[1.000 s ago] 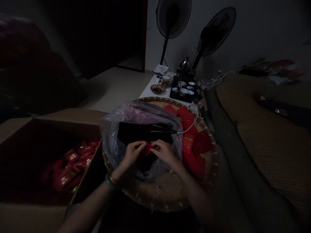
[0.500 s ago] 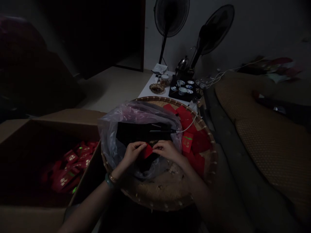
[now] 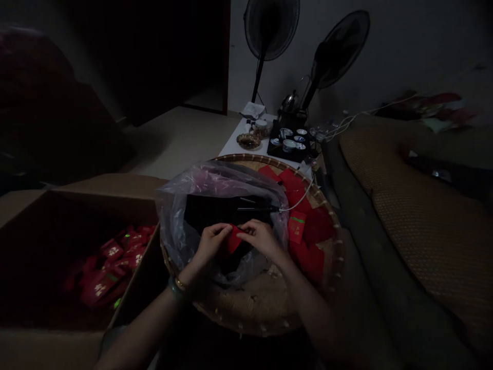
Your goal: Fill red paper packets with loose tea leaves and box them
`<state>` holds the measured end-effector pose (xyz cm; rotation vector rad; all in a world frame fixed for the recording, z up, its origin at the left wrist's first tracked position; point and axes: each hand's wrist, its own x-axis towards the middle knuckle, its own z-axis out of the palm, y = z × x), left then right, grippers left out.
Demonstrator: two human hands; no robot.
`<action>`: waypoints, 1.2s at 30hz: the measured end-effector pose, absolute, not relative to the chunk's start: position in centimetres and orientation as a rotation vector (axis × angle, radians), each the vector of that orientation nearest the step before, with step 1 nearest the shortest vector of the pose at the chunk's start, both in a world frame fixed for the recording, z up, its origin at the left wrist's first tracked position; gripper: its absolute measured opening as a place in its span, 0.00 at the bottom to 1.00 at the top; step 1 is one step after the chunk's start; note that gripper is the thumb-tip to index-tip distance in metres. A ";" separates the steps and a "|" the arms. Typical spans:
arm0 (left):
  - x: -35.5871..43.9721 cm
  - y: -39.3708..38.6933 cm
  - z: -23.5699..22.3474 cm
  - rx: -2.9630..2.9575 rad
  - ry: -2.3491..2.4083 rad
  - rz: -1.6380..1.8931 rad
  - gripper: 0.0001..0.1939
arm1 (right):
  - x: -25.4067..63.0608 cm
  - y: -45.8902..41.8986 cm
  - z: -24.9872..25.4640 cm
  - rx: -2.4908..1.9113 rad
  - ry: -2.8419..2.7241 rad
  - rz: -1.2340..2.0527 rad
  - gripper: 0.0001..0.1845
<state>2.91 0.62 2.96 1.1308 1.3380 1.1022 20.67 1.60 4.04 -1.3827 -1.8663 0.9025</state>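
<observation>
Red pkt (image 3: 234,241) held btwn L fingers (image 3: 221,229) & R fingers (image 3: 247,237).

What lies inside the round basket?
In the basket lie a clear plastic bag and red packets; a pale cable runs in. The basket's floor under bag and packets is covered; the bag's dark contents are unclear.

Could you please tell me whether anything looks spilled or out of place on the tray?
Yes: loose bits lie scattered on the woven tray, beside the plastic bag, looking like spilled debris; it is too dark to tell what they are.
</observation>
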 end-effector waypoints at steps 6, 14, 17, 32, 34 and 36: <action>2.6 0.4 3.4 1.083 1.158 0.872 0.21 | 19.8 2.0 4.2 -1.351 -1.846 0.912 0.04; 3.6 0.7 2.8 0.841 1.063 0.674 0.21 | 19.4 3.3 3.4 -1.334 -1.882 0.955 0.05; 3.8 1.1 2.9 0.820 1.058 0.674 0.21 | 19.6 4.2 3.1 -1.329 -1.893 0.909 0.07; 3.4 2.3 0.8 0.624 1.094 0.858 0.24 | 23.8 10.4 1.8 -1.681 -2.355 0.252 0.27; 3.5 2.5 0.6 0.626 1.095 0.873 0.24 | 24.7 10.9 2.3 -1.576 -2.290 0.460 0.25; 3.9 2.9 0.4 0.643 1.095 0.880 0.24 | 25.7 11.3 3.1 -1.449 -2.219 0.706 0.23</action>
